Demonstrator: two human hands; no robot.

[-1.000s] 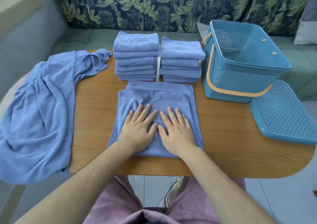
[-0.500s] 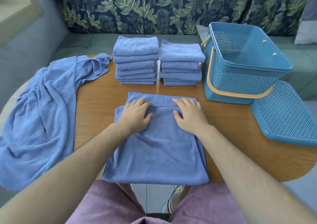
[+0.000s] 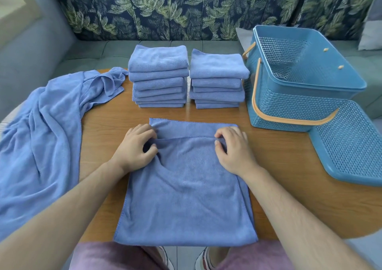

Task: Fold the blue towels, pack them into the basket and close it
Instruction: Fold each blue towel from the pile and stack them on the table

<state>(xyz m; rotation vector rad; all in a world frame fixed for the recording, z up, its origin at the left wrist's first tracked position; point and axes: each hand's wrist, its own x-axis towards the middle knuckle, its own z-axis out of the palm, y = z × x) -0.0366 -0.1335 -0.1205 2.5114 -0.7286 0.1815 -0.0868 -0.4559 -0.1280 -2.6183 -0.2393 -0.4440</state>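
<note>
Folding the towel (image 3: 186,191) well from here probably means matching edges first. It lies flat on the table (image 3: 279,166), left of the basket (image 3: 293,106) and nearer the person. It is already doubled, but the top layer's far edge stops short of the bottom layer's. I would draw the two pinched corners evenly until the hems meet, keep the cloth taut between the hands so no crease sets, and then press it flat before the next fold. Pulling harder on one side would skew the layer, and the finished piece would not match the stacks (image 3: 159,77) that stand just left of the basket.

Both forearms reach forward from the near edge, roughly parallel, with palms down. The left hand (image 3: 134,147) pinches the top layer's far edge at the corner away from the basket, fingers curled over and thumb tucked against the cloth. The right hand (image 3: 233,149) grips the same edge at the corner nearer the basket, its fingertips hooked over the hem.

The basket stands open with nothing visible inside. Its lid (image 3: 351,145) lies against its near right corner. A heap (image 3: 41,135) of unfolded cloth sprawls well to the basket's left, so packing looks some way off.
</note>
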